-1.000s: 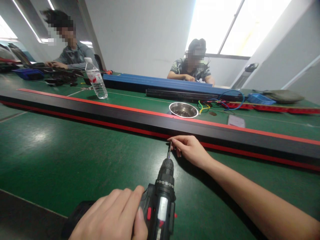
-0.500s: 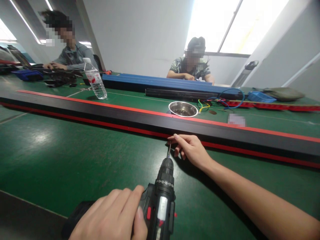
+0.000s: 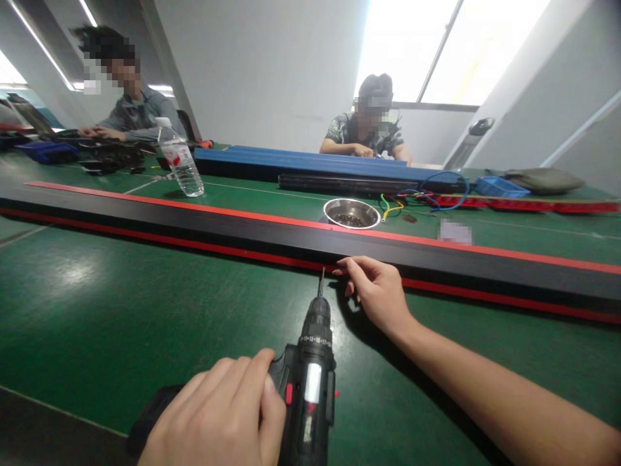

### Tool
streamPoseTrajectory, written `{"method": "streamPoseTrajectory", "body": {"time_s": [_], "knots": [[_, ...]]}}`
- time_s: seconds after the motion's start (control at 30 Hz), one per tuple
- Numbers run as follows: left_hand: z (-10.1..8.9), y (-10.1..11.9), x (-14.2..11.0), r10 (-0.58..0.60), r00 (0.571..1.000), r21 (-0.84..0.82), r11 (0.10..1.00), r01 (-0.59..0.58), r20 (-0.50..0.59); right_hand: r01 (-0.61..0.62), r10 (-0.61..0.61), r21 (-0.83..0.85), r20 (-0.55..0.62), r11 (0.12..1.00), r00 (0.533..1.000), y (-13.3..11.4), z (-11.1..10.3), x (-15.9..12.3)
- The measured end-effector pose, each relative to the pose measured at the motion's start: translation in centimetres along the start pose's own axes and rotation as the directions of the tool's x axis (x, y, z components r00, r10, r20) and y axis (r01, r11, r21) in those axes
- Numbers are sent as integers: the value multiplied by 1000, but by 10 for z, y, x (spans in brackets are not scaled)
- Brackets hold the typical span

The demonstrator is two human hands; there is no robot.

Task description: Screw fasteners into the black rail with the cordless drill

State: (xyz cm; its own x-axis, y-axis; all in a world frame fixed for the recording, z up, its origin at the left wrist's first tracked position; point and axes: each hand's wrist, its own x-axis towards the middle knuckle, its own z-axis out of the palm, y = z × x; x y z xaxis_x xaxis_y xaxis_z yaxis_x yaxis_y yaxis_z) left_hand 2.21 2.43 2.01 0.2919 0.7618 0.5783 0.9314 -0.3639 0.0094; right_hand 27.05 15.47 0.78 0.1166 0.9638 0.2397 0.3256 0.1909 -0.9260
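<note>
The left hand (image 3: 216,411) grips one drill (image 3: 314,362) marked "11" and "13"; the right hand (image 3: 381,292) half curls, its content unclear.

The bottom edge cuts off the drill (image 3: 315,369), the sides the black-and-red bar (image 3: 194,228).

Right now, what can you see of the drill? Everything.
The drill looks black and plastic, with red accents, a silvery strip, a numbered collar and a dark chuck holding a thin metal bit. The left hand grips it from the left; the bit points forward, toward the near red edge of the black bar, contact unclear.
</note>
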Motion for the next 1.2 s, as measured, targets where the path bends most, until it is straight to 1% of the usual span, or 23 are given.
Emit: {"method": "streamPoseTrajectory", "body": {"time_s": [0.1, 0.27, 0.43, 0.67, 0.8, 0.93, 1.0, 1.07, 1.13, 1.2], "knots": [[0, -1, 6, 3, 1000, 25, 1000, -4, 22, 9, -9, 4, 0, 1000, 1000, 2, 0, 0], [-2, -4, 8, 49, 998, 18, 999, -50, 41, 10, -10, 6, -12, 1000, 1000, -1, 0, 0], [-1, -5, 7, 27, 997, 25, 999, -29, 74, 3, -3, 8, 19, 1000, 1000, -1, 0, 0], [4, -8, 2, 22, 998, -1, 1000, -22, 64, 5, -6, 13, 37, 1000, 999, 2, -1, 0], [4, -8, -1, 7, 998, 17, 1000, -9, 70, 7, -8, 14, 44, 1000, 999, 1, -1, 0], [5, -8, 2, -6, 999, 45, 999, 4, 51, 10, -11, 13, 46, 1000, 999, 0, 0, 1], [4, -8, 5, 11, 999, 53, 998, -14, 51, 14, -14, 15, 48, 1000, 999, 1, 0, 1], [2, -8, 9, 57, 996, 56, 997, -60, 67, 18, -18, 16, 50, 1000, 999, 1, 0, 1], [-1, -8, 12, 108, 989, 50, 992, -113, 104, 19, -20, 17, 49, 1000, 999, 1, 1, 1], [-3, -8, 13, 126, 982, 44, 990, -133, 138, 17, -18, 15, 44, 1000, 999, 1, 1, 1]]}}
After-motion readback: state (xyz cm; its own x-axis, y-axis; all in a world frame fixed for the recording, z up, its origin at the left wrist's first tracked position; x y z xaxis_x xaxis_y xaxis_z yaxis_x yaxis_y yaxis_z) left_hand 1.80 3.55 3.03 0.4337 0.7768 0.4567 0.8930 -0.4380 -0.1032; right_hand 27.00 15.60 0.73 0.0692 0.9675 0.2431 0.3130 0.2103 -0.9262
